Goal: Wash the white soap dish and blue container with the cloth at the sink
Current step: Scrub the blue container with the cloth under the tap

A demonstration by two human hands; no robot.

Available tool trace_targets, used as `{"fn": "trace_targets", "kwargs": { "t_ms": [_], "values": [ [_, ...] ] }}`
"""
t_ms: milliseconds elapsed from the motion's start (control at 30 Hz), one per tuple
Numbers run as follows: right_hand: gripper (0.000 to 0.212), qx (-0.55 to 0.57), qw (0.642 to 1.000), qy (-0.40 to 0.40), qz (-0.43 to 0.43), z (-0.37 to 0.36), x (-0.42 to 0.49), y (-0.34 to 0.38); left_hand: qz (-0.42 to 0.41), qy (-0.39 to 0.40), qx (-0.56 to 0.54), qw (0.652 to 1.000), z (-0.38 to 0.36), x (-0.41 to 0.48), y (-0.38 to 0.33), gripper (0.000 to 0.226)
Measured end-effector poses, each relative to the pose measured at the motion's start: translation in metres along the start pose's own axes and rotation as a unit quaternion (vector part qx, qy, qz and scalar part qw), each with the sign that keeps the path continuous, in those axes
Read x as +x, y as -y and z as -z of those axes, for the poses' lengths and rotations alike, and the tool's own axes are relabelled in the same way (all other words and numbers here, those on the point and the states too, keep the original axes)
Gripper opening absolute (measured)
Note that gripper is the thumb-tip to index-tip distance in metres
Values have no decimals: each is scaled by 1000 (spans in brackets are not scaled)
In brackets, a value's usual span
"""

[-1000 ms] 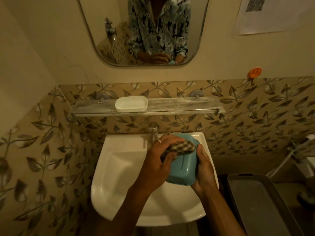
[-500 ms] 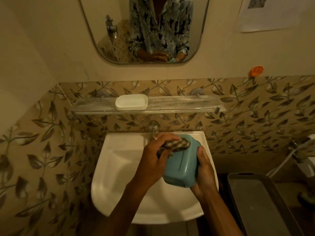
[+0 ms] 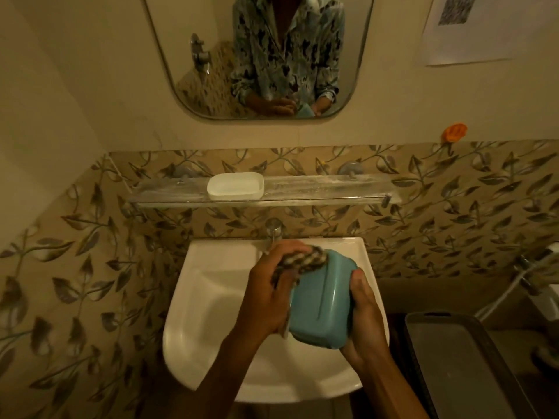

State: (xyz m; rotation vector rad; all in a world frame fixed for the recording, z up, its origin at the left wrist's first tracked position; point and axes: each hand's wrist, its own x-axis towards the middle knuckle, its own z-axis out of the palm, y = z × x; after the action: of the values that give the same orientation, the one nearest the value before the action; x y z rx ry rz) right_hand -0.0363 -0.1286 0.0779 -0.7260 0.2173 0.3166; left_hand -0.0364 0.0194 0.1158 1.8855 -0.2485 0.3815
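Note:
Over the white sink point(image 3: 211, 300) my right hand point(image 3: 364, 316) grips the blue container point(image 3: 322, 300) from the right, its bottom turned up toward me. My left hand point(image 3: 266, 294) presses a checked cloth point(image 3: 298, 261) against the container's upper left corner, fingers closed around the cloth. The white soap dish point(image 3: 235, 185) sits on the glass shelf point(image 3: 317, 189) above the tap point(image 3: 273, 229), apart from both hands.
A mirror point(image 3: 257, 55) hangs above the shelf and reflects me. A dark grey tray-like bin point(image 3: 465, 367) stands right of the sink. An orange hook point(image 3: 453, 133) and a paper sheet point(image 3: 472, 28) are on the right wall. A hose fitting point(image 3: 532, 276) is at far right.
The cloth in my left hand has slid up along the container toward its far corner. The container has tilted a little more upright in my right hand.

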Motion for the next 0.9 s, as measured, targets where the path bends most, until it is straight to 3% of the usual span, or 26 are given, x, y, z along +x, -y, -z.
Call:
{"fn": "trace_targets", "kwargs": {
  "t_ms": [100, 200, 300, 433, 633, 800, 900],
  "values": [
    [48, 3, 1000, -16, 15, 0, 5, 11, -72, -15, -7, 997, -16, -56, 2, 26],
    [57, -12, 1000, -24, -12, -1, 6, 7, -122, 20, 19, 992, -30, -61, -3, 20],
    [47, -18, 999, -26, -40, 0, 4, -7, -71, 55, 35, 995, -28, -16, -9, 30],
    [39, 8, 999, -28, -35, 1, 1, -9, 18, 53, 0, 998, -8, 18, 8, 27],
    [48, 78, 988, -127, -47, 28, 16, -9, 134, 73, -16, 988, -15, -49, 52, 31],
    [39, -94, 978, -185, 11, 29, 23, -22, 221, 51, -69, 972, -37, -55, 45, 29],
    [25, -260, 950, -157, 71, 17, 21, -24, 267, 33, -129, 954, -34, -44, 35, 44]
  ]
}}
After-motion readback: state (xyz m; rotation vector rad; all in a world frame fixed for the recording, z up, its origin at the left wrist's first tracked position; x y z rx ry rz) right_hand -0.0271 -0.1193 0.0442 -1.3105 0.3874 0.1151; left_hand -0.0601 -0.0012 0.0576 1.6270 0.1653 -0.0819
